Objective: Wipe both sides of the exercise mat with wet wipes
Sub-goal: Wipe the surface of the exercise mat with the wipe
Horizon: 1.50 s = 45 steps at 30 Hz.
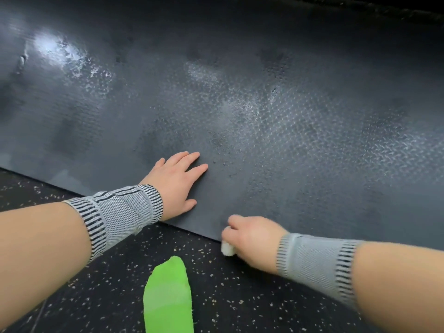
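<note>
Exercise mat (240, 104) was spread on the speckled floor (96, 296). It was pressed by the left hand (176, 183), fingers straight and slightly spread. A wet wipe (227, 248) was gripped in the right hand's (252, 239) curled fingers at the mat's near edge.

Grey knit wrist sleeves (122, 210) on both bare forearms — black-striped bands at each end — one bright green sock (168, 296).

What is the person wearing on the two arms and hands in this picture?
The left hand and right hand are bare, with no gloves or rings visible. Each wrist has a grey knitted wrist support with a mesh-like middle and black-and-white striped bands at both ends: one on the left wrist, one on the right wrist. The forearms are uncovered.
</note>
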Each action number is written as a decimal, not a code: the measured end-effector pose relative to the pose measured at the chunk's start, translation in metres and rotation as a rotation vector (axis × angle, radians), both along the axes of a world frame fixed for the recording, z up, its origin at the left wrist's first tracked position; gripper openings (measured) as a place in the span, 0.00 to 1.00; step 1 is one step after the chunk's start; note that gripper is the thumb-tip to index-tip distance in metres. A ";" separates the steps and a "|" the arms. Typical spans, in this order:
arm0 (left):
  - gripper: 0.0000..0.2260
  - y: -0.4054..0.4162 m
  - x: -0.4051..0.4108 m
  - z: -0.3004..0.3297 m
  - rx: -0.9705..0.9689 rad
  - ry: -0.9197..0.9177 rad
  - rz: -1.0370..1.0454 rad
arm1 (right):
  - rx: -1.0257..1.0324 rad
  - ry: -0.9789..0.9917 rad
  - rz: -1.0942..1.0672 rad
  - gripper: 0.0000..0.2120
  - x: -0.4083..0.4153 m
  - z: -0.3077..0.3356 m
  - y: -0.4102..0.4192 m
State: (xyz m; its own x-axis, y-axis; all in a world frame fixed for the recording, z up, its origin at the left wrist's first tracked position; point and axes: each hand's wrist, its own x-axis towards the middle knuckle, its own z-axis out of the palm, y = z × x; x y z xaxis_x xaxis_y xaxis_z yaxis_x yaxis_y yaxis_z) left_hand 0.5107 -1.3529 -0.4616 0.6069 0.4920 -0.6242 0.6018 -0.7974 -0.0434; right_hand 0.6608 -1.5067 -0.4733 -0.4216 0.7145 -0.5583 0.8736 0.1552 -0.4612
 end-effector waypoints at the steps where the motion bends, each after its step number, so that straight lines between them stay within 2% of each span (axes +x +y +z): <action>1: 0.38 0.001 -0.002 -0.001 0.001 0.001 0.002 | 0.017 -0.044 -0.026 0.11 0.019 -0.002 0.001; 4: 0.38 0.002 -0.006 -0.003 -0.001 -0.001 0.002 | 0.194 -0.173 -0.318 0.07 0.061 -0.003 0.024; 7: 0.37 0.003 -0.001 -0.003 0.008 -0.025 0.019 | 0.274 -0.156 -0.570 0.07 0.040 -0.010 0.054; 9: 0.36 0.005 0.005 -0.003 0.007 -0.048 0.018 | 0.234 -0.102 -0.452 0.09 0.004 -0.013 0.054; 11: 0.36 0.009 0.010 -0.004 0.007 -0.062 0.009 | 0.157 -0.012 -0.218 0.11 -0.023 -0.011 0.038; 13: 0.36 0.013 0.013 -0.005 0.015 -0.065 0.002 | 0.111 0.042 -0.082 0.12 -0.012 -0.009 0.027; 15: 0.35 0.016 0.012 -0.007 0.018 -0.065 0.006 | 0.099 -0.006 -0.070 0.12 0.026 -0.009 0.033; 16: 0.35 0.017 0.012 -0.007 0.016 -0.064 0.010 | 0.131 -0.069 -0.128 0.12 0.047 -0.010 0.042; 18: 0.35 0.020 0.011 -0.008 0.009 -0.065 0.021 | 0.262 -0.215 -0.400 0.09 0.085 -0.011 0.068; 20: 0.35 0.022 0.012 -0.008 0.007 -0.073 0.040 | 0.337 -0.270 -0.677 0.08 0.089 -0.012 0.091; 21: 0.34 0.024 0.013 -0.009 0.010 -0.081 0.048 | 0.324 -0.263 -0.696 0.08 0.074 -0.012 0.097; 22: 0.34 0.025 0.014 -0.009 0.013 -0.093 0.056 | 0.300 -0.240 -0.619 0.09 0.052 -0.012 0.097; 25: 0.33 0.030 0.020 -0.010 0.020 -0.117 0.066 | 0.175 -0.003 -0.151 0.12 -0.012 -0.011 0.062; 27: 0.33 0.032 0.023 -0.012 0.018 -0.119 0.060 | 0.112 0.065 -0.008 0.13 -0.002 -0.008 0.051; 30: 0.33 0.036 0.025 -0.013 0.015 -0.120 0.047 | 0.208 -0.117 -0.239 0.10 0.062 -0.014 0.079; 32: 0.33 0.039 0.028 -0.013 0.009 -0.127 0.049 | 0.300 -0.269 -0.521 0.09 0.104 -0.012 0.109; 34: 0.32 0.042 0.035 -0.014 0.011 -0.138 0.059 | 0.343 -0.305 -0.784 0.09 0.112 -0.011 0.129; 36: 0.32 0.047 0.043 -0.015 0.008 -0.146 0.074 | 0.323 -0.257 -0.740 0.09 0.081 -0.011 0.131; 40: 0.31 0.058 0.059 -0.019 0.004 -0.185 0.091 | 0.248 -0.006 -0.227 0.10 0.025 -0.009 0.091; 42: 0.30 0.060 0.063 -0.021 -0.003 -0.192 0.100 | 0.238 -0.044 -0.216 0.11 0.058 -0.010 0.092; 44: 0.30 0.060 0.063 -0.022 0.005 -0.190 0.095 | 0.274 -0.179 -0.350 0.11 0.103 -0.013 0.109; 45: 0.30 0.060 0.063 -0.023 0.009 -0.191 0.093 | 0.306 -0.241 -0.483 0.09 0.124 -0.013 0.120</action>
State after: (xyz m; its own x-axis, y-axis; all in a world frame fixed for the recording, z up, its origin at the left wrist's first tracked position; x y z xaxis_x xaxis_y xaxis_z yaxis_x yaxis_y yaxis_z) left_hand 0.5734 -1.2932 -0.4845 0.6658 0.5563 -0.4972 0.6706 -0.7383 0.0719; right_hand 0.7850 -1.3863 -0.4862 0.1015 0.9361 -0.3368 0.9523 -0.1894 -0.2393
